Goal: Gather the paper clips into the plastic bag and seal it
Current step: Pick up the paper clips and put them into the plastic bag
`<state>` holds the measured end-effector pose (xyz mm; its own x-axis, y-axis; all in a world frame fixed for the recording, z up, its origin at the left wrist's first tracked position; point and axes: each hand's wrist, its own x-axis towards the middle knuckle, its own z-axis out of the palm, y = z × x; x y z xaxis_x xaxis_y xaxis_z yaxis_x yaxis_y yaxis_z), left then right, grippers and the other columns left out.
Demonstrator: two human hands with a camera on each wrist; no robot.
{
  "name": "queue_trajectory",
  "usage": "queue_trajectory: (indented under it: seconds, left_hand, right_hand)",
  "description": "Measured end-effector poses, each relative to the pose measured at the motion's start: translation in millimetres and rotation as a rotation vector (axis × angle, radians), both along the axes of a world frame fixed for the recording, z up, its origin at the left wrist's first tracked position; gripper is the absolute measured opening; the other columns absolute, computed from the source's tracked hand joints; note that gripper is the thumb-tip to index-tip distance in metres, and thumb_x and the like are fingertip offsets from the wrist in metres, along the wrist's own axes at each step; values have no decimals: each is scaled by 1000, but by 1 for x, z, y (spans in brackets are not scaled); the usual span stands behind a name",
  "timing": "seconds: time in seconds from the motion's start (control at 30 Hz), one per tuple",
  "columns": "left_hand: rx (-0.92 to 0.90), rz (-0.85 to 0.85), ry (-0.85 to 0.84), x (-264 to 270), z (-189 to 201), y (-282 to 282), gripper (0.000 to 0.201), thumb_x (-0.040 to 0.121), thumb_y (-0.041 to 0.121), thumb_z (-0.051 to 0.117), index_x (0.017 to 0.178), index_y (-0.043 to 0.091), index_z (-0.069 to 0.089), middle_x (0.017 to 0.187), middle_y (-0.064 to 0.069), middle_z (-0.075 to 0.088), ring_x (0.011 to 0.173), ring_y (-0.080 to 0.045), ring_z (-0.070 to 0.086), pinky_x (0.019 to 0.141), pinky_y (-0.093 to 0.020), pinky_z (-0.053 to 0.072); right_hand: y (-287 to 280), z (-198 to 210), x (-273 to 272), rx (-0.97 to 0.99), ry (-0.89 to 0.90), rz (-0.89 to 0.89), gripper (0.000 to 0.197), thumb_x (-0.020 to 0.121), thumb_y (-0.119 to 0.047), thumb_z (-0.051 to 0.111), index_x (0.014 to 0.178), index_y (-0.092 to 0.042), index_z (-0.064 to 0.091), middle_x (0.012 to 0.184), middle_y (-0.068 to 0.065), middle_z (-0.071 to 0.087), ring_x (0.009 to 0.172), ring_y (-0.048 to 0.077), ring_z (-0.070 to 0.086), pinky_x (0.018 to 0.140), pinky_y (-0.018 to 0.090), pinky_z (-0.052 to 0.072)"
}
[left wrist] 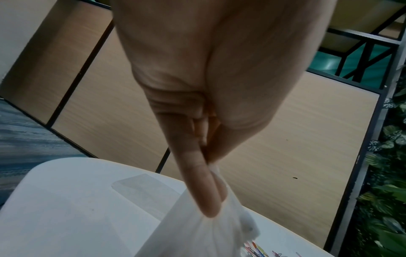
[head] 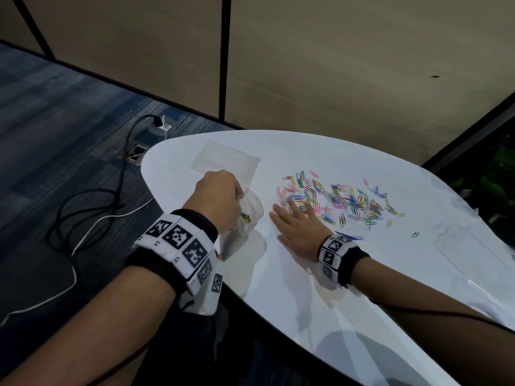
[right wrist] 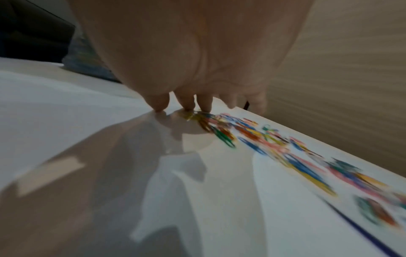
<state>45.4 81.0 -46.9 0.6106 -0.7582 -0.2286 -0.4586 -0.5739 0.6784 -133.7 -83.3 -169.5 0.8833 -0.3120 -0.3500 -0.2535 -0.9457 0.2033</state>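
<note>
White table (head: 348,274), scattered multicoloured paper clips (head: 342,200), left fingers (left wrist: 204,191) pinching translucent bag (head: 245,215), right fingers (head: 289,208) spread flat.

Dim light, glossy glare, right-wrist view seemingly motion-blurred

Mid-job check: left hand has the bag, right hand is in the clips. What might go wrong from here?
1. The left hand pinches the thin clear plastic bag at one spot on its rim; the mouth may sag shut and swept clips miss it.
2. The coloured paper clips spread wide across the white table; the flat right hand may leave strays such as the lone green clip.
</note>
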Motion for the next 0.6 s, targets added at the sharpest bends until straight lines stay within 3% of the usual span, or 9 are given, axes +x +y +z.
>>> queue_trajectory:
  seconds: [0.1,0.17,0.2,0.27,0.33,0.43,0.6]
  left_hand:
    - [18,-11,-9,-6,2,0,22,92,2,58,101,14,75,94,-14,73,85,-32,74,82,-41,63]
    - [31,-15,-8,-9,3,-2,23,91,0,59,102,12,75,93,-14,74,85,-32,74,82,-40,63]
    - [39,-19,-5,-10,4,-3,23,91,-2,60,102,11,75,93,-15,74,85,-32,74,82,-40,63]
    - [57,-31,-1,-11,5,-5,24,89,-3,62,102,11,75,94,-15,75,85,-32,74,82,-40,63]
    - [72,-44,2,-13,5,-8,25,87,-5,63,102,10,75,94,-15,75,85,-32,75,81,-41,64]
    - [86,-71,3,-17,5,-12,26,87,-6,62,103,9,75,92,-16,75,85,-33,75,79,-41,64]
    - [92,-105,-7,-22,9,-17,27,90,-5,57,107,8,75,94,-17,75,86,-34,75,81,-40,64]
  right_hand:
    - [-9,2,-22,19,-14,-130,57,100,-38,14,155,-24,2,164,3,2,146,44,11,108,62,31]
    - [-15,-2,-24,26,0,-142,59,102,-23,31,155,-17,6,163,8,6,144,44,20,103,52,42]
    - [-16,-6,-22,30,-27,-130,58,101,-17,39,154,-12,14,160,12,16,141,42,28,100,47,46]
    - [-17,-13,-17,94,-155,-145,41,94,-9,50,135,-6,46,135,15,50,118,36,54,81,37,52]
    - [-19,-14,-12,102,-244,-176,14,89,-5,55,99,-6,65,97,11,65,89,30,63,63,28,43]
    - [-27,0,-10,141,-314,-314,20,89,-3,52,85,-7,71,84,9,67,79,26,65,66,29,50]
    - [-53,31,-16,480,-659,-863,11,85,-12,71,93,-13,79,83,3,76,79,16,72,81,24,56]
